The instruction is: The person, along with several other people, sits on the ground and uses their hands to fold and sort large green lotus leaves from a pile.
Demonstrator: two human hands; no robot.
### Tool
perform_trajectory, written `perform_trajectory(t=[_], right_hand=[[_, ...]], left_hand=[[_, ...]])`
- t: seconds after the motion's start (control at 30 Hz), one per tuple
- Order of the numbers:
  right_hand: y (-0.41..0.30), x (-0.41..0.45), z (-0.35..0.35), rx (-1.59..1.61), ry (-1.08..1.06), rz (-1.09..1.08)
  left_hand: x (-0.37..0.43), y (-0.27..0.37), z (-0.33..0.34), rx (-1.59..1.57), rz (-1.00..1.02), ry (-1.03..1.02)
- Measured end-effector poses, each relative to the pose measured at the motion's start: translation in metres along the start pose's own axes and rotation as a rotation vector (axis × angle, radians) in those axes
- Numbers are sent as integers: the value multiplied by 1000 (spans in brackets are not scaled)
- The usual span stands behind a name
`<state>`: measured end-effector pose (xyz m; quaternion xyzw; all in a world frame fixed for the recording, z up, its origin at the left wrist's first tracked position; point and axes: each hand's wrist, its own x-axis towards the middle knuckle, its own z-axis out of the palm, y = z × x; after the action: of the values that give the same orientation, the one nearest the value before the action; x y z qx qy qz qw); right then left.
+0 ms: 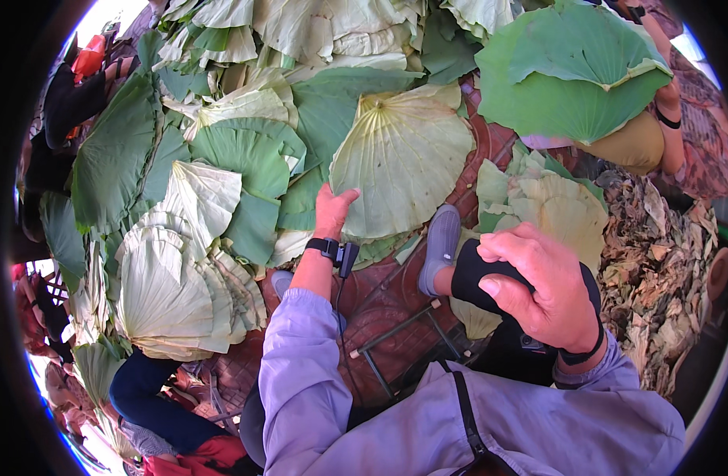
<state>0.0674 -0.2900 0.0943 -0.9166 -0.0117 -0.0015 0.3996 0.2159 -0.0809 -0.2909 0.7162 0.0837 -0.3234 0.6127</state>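
Note:
My left hand (pixel 335 205) grips the lower left edge of a large pale lotus leaf (pixel 405 160), thumb on top, its other fingers hidden beneath. That leaf lies fanned out over green lotus leaves. My right hand (pixel 533 285) is raised above my dark-clad knee, fingers curled and apart from the thumb, with nothing seen between them. Beyond it lies a stack of pale yellow-green leaves (pixel 554 208). Left of my left hand, a green folded leaf (pixel 245 154) overlaps others.
Pale leaf stacks lie at the left (pixel 156 291) and far side (pixel 334 24). Brown dried leaves (pixel 643 268) are heaped at the right. A co-worker's hand (pixel 667 95) holds green leaves (pixel 578 77) at upper right. A metal-framed stool (pixel 394 330) stands near my legs; another person sits lower left.

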Motion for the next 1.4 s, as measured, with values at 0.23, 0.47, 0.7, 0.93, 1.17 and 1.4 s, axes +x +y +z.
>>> perform_trajectory(t=[0.23,0.47,0.7,0.93,1.17,1.4], right_hand=[[8,-5,-2,-45,-33,12],[-16,-30,-1,-67,-25,22],[-21,-52,1,-132,47,6],[-20,-56,-5,-116,6,-20],[-7,-54,-17,-58,-12,0],[0,-47,-22,-51,-58,40]], left_hand=[[38,2,12,-190,-335,5],[39,0,40,-4,-280,-101],[4,23,57,-92,-162,-140],[-2,18,48,19,-102,-57],[33,-29,43,-65,-129,-20],[41,-31,61,559,74,6]])
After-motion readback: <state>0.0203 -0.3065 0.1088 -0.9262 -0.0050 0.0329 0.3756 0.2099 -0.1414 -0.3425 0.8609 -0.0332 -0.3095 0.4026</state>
